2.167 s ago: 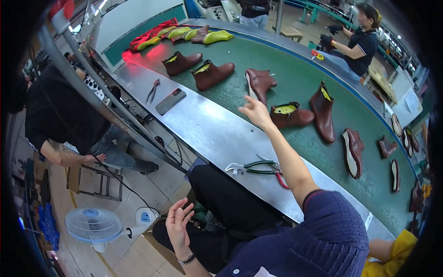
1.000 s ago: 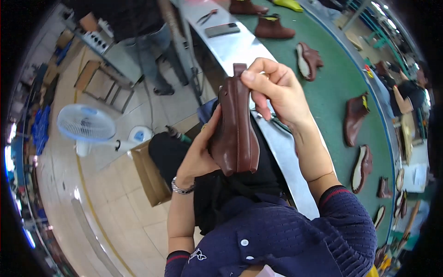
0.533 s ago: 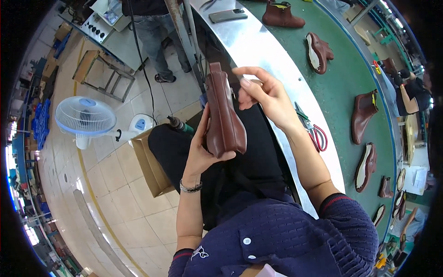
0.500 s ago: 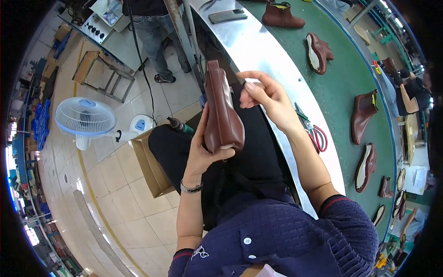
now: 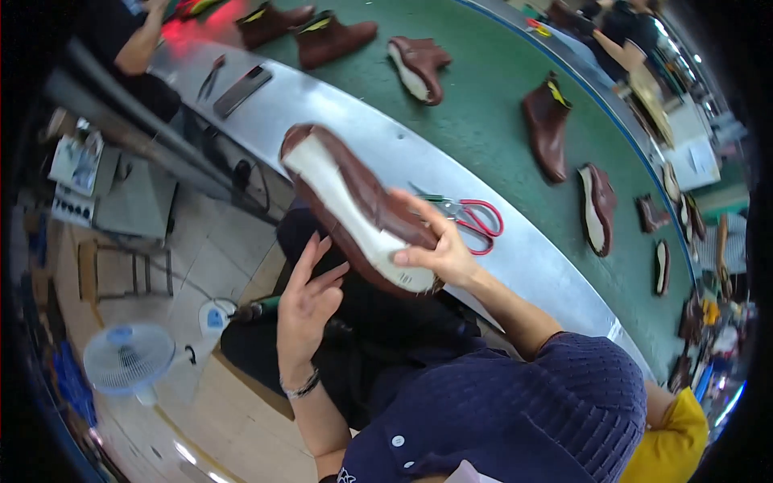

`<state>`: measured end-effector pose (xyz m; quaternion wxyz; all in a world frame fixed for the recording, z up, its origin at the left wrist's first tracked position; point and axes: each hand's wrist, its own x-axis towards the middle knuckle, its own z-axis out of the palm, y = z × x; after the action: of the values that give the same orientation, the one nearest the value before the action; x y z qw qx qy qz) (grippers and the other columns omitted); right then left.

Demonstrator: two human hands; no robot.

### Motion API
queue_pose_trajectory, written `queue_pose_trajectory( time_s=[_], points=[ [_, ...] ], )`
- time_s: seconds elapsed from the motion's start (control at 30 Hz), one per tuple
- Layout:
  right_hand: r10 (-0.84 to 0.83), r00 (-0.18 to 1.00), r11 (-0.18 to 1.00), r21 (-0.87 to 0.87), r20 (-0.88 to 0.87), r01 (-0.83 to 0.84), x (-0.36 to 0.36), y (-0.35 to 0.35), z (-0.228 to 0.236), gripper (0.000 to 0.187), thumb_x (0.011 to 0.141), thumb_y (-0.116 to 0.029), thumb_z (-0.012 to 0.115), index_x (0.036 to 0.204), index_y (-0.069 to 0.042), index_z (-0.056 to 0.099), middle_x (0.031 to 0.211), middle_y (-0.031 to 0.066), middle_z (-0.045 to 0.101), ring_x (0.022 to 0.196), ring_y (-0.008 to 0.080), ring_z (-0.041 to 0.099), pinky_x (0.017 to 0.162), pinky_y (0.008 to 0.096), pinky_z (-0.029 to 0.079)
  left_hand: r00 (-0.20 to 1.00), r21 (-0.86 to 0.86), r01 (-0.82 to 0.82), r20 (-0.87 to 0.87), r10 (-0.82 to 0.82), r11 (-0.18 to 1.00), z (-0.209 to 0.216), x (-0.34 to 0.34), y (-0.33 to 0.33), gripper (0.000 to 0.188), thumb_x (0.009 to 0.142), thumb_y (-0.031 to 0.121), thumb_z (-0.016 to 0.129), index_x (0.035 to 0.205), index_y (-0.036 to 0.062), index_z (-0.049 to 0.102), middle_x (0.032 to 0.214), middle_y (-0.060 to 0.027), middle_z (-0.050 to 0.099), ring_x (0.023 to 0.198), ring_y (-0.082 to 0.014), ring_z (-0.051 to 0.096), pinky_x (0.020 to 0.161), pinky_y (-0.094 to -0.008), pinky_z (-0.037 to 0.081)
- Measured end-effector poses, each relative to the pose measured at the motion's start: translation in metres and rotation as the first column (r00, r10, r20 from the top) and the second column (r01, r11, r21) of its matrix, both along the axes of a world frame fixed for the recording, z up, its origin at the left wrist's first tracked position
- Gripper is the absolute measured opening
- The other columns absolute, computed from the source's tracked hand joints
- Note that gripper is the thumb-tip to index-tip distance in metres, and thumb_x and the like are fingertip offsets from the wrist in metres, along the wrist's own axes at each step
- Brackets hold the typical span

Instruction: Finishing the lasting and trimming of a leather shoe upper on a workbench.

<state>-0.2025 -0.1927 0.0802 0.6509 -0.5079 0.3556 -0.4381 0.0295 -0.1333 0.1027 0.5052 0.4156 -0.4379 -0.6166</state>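
A brown leather boot [image 5: 372, 191] is tilted over my lap at the bench edge, its pale bottom [image 5: 330, 183] turned up. My right hand [image 5: 441, 251] is closed on one end of it, thumb on the pale bottom and fingers along the leather. Just below the boot's near edge, my left hand [image 5: 304, 299] has its fingers spread and grips nothing; whether a fingertip touches the leather I cannot tell. Beyond my right hand, red-handled scissors [image 5: 481, 224] lie on the metal bench beside a tool with a green handle [image 5: 435, 198].
A green conveyor belt [image 5: 483, 105] carries several brown boots past the metal bench [image 5: 547, 262]. A phone [image 5: 243, 90] lies at the bench's far left. A fan [image 5: 129, 358] and a stool [image 5: 129, 270] stand on the floor at left. Another person's arm [image 5: 143, 44] shows at upper left.
The boot has turned from upright, leather side showing, to tilted with its bottom up. My right hand has taken hold of it and my left has let go. The view has swung right.
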Motion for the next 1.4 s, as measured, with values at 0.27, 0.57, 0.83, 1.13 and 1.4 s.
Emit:
queue_pose_trajectory(
  time_s=[0.27,0.57,0.83,1.13,1.4],
  points=[
    [-0.425,0.904,0.891,-0.196,-0.044,0.409,-0.086,-0.017,0.000,0.095,0.072,-0.016,0.083,0.149,-0.004,0.028,0.141,0.0148,0.046,0.125,0.0244,0.051,0.107,0.0369,0.039,0.993,0.048,0.097,0.069,-0.100,0.994,0.000,-0.027,-0.046,0.061,0.092,0.014,0.065,0.145,0.0015,0.038,0.139,-0.0181,0.051,0.120,-0.0252,0.057,0.098,-0.0331,0.045],
    [-0.054,0.987,0.956,-0.293,-0.149,0.008,-0.017,-0.062,-0.017,0.113,0.065,-0.016,0.089,0.152,-0.003,0.018,0.146,0.0154,0.040,0.136,0.0261,0.039,0.112,0.0396,0.031,0.966,-0.279,-0.154,0.159,0.204,0.948,0.071,-0.059,-0.122,0.062,0.075,0.018,0.083,0.126,-0.0039,0.054,0.110,-0.0133,0.066,0.101,-0.0157,0.064,0.087,-0.0302,0.052],
    [0.034,0.949,0.893,-0.416,-0.314,-0.170,0.030,-0.119,-0.048,0.096,0.073,-0.019,0.082,0.150,-0.006,0.025,0.146,0.0175,0.042,0.135,0.0295,0.042,0.110,0.0416,0.034,0.812,-0.553,-0.213,0.358,0.460,0.805,0.017,-0.042,-0.105,0.072,0.069,0.011,0.085,0.133,0.0020,0.053,0.125,-0.0144,0.063,0.107,-0.0199,0.065,0.089,-0.0313,0.052],
    [-0.023,0.904,0.880,-0.437,-0.426,-0.184,0.040,-0.120,-0.068,0.100,0.070,-0.013,0.081,0.151,-0.008,0.022,0.145,0.0202,0.042,0.132,0.0329,0.045,0.108,0.0408,0.038,0.895,-0.442,-0.227,0.256,0.365,0.868,0.009,-0.024,-0.096,0.074,0.071,0.008,0.084,0.135,0.0001,0.049,0.137,-0.0136,0.055,0.121,-0.0207,0.056,0.103,-0.0350,0.046],
    [0.259,0.913,0.898,-0.270,-0.315,-0.348,0.009,-0.134,-0.024,0.092,0.074,-0.024,0.079,0.150,-0.009,0.029,0.150,0.0145,0.038,0.141,0.0284,0.032,0.115,0.0428,0.026,0.891,-0.474,-0.205,0.271,0.363,0.856,0.008,-0.020,-0.097,0.083,0.071,0.001,0.083,0.142,0.0014,0.041,0.137,-0.0139,0.051,0.123,-0.0230,0.054,0.104,-0.0370,0.045]
  ],
)
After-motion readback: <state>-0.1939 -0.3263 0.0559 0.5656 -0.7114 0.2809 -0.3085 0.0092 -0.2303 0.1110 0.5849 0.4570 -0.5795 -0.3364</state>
